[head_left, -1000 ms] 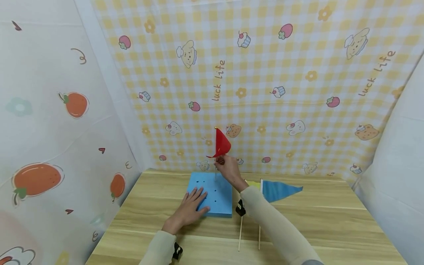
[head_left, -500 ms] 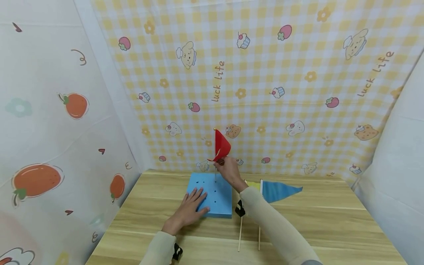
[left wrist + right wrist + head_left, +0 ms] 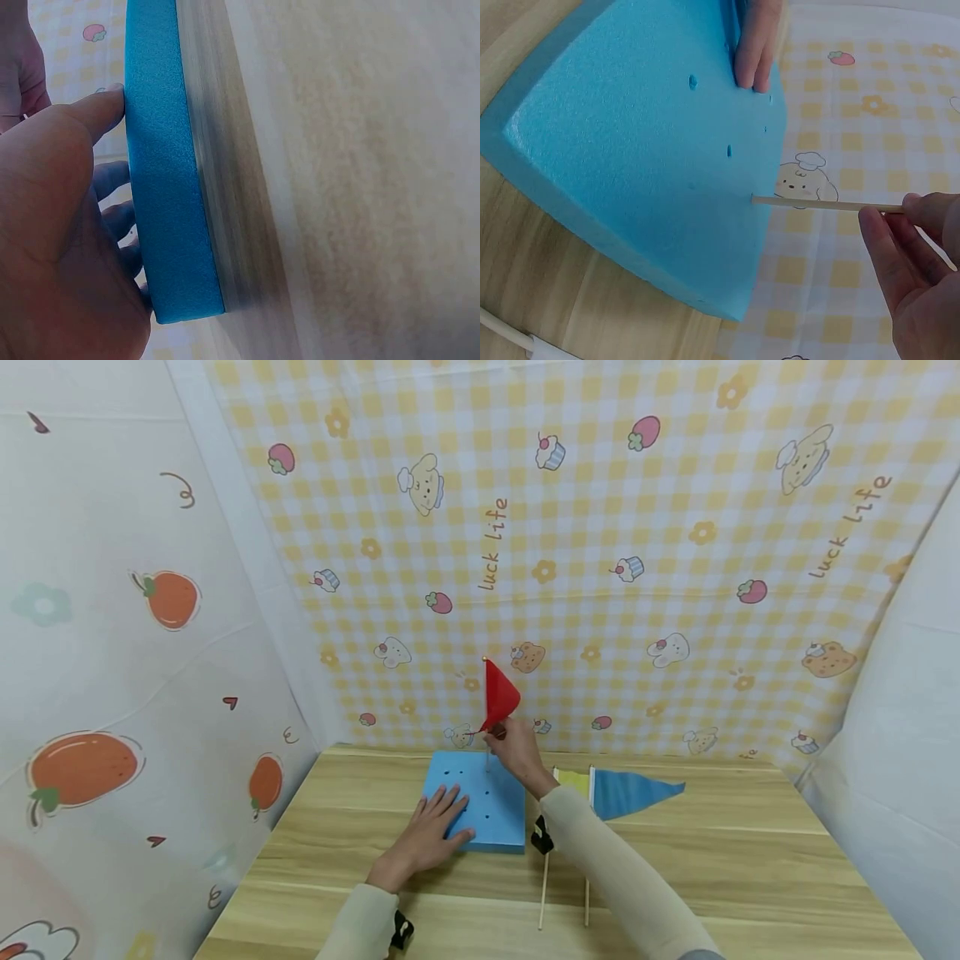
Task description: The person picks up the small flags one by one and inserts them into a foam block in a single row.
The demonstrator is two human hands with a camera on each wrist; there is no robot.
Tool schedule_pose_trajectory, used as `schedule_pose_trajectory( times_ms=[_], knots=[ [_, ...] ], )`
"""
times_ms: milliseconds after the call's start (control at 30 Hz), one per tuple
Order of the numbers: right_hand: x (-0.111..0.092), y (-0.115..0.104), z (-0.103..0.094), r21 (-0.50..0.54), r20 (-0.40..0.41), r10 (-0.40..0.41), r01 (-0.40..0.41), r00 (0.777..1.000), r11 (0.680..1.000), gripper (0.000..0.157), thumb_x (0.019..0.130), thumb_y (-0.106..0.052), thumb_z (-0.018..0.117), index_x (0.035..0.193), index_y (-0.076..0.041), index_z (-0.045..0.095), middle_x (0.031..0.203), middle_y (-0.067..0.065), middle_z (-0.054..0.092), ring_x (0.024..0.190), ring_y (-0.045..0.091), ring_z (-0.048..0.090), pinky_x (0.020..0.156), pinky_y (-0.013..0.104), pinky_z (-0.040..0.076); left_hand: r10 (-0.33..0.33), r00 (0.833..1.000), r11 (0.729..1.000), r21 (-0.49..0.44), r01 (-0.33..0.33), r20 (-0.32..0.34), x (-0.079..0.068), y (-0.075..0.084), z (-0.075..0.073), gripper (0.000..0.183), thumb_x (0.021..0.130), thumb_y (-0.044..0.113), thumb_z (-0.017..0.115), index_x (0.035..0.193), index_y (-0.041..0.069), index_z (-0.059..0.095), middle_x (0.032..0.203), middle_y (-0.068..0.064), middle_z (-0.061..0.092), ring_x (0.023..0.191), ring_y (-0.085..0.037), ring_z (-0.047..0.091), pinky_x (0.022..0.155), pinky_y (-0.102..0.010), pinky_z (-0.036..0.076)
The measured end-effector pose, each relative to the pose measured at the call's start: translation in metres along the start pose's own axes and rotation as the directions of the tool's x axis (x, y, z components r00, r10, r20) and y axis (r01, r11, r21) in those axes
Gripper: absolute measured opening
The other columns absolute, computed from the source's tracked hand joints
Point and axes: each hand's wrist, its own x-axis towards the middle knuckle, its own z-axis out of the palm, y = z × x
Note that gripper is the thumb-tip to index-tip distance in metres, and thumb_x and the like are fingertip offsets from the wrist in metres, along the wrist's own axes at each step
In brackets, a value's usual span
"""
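Observation:
A blue foam block (image 3: 498, 831) with several small holes lies flat on the wooden table. My left hand (image 3: 431, 833) rests on its left part with straight, spread fingers; in the left wrist view the thumb (image 3: 105, 109) touches the block's edge. My right hand (image 3: 517, 747) pinches the thin wooden stick (image 3: 825, 204) of a red flag (image 3: 501, 695) between thumb and fingertips. The flag stands upright over the block's far part. In the right wrist view the stick's lower end sits right at a hole (image 3: 752, 199) in the foam.
To the right of the block lie a blue pennant (image 3: 633, 793) and a yellow flag (image 3: 572, 781), the latter partly behind the right sleeve (image 3: 615, 860). Their sticks point toward the near table edge. A yellow checked cloth (image 3: 570, 610) hangs behind the table (image 3: 750, 860).
The red flag and my right hand have moved down slightly, and the flag's cloth has shifted its fold. My left hand has stayed in place on the block.

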Motion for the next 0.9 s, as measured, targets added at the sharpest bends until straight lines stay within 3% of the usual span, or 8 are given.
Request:
schedule_pose_trajectory(
  times_ms=[233, 400, 567, 667, 900],
  knots=[
    [0.001, 0.001, 0.001, -0.023, -0.008, -0.012, 0.012, 1.000, 1.000, 0.006, 0.099, -0.007, 0.075, 0.103, -0.003, 0.075, 0.097, 0.014, 0.078, 0.074, 0.019, 0.071, 0.073, 0.035, 0.066, -0.001, 1.000, 1.000, 0.000, 0.001, 0.001, 0.001, 0.000, 0.001, 0.069, 0.108, 0.047, 0.059, 0.163, 0.008, 0.045, 0.175, -0.016, 0.030, 0.165, -0.043, 0.020, 0.131, -0.069, 0.012],
    [0.000, 0.002, 0.000, -0.046, 0.011, -0.007, 0.008, 1.000, 0.999, 0.008, 0.099, -0.008, 0.076, 0.106, -0.003, 0.075, 0.101, 0.013, 0.079, 0.078, 0.020, 0.072, 0.075, 0.035, 0.066, -0.002, 1.000, 1.000, 0.001, 0.002, 0.001, 0.001, 0.001, 0.000, 0.068, 0.108, 0.046, 0.059, 0.163, 0.008, 0.045, 0.175, -0.017, 0.031, 0.165, -0.043, 0.020, 0.131, -0.069, 0.012],
    [-0.002, 0.002, -0.007, -0.032, 0.033, 0.016, -0.015, 0.999, 0.999, 0.010, 0.100, -0.008, 0.075, 0.109, -0.003, 0.075, 0.106, 0.013, 0.078, 0.091, 0.024, 0.073, 0.081, 0.038, 0.066, -0.002, 1.000, 1.000, -0.005, 0.002, 0.000, 0.000, 0.001, 0.001, 0.068, 0.108, 0.046, 0.059, 0.163, 0.008, 0.045, 0.175, -0.017, 0.031, 0.165, -0.043, 0.020, 0.131, -0.069, 0.013],
    [-0.004, 0.004, -0.016, -0.028, 0.039, 0.023, -0.022, 0.999, 0.999, 0.014, 0.100, -0.008, 0.074, 0.113, -0.003, 0.074, 0.110, 0.014, 0.077, 0.097, 0.027, 0.073, 0.083, 0.040, 0.066, -0.004, 1.000, 1.000, -0.008, 0.004, 0.004, 0.000, 0.001, 0.001, 0.068, 0.108, 0.046, 0.059, 0.163, 0.008, 0.045, 0.175, -0.017, 0.030, 0.165, -0.043, 0.020, 0.131, -0.069, 0.012],
    [-0.015, 0.018, -0.059, 0.018, 0.053, 0.012, -0.013, 0.999, 1.000, 0.008, 0.102, -0.011, 0.071, 0.105, -0.003, 0.074, 0.098, 0.014, 0.076, 0.076, 0.021, 0.073, 0.068, 0.034, 0.065, -0.008, 1.000, 1.000, -0.018, 0.008, 0.008, -0.001, 0.002, 0.000, 0.069, 0.109, 0.046, 0.059, 0.164, 0.008, 0.043, 0.176, -0.018, 0.028, 0.165, -0.043, 0.018, 0.131, -0.069, 0.011]
  ],
)
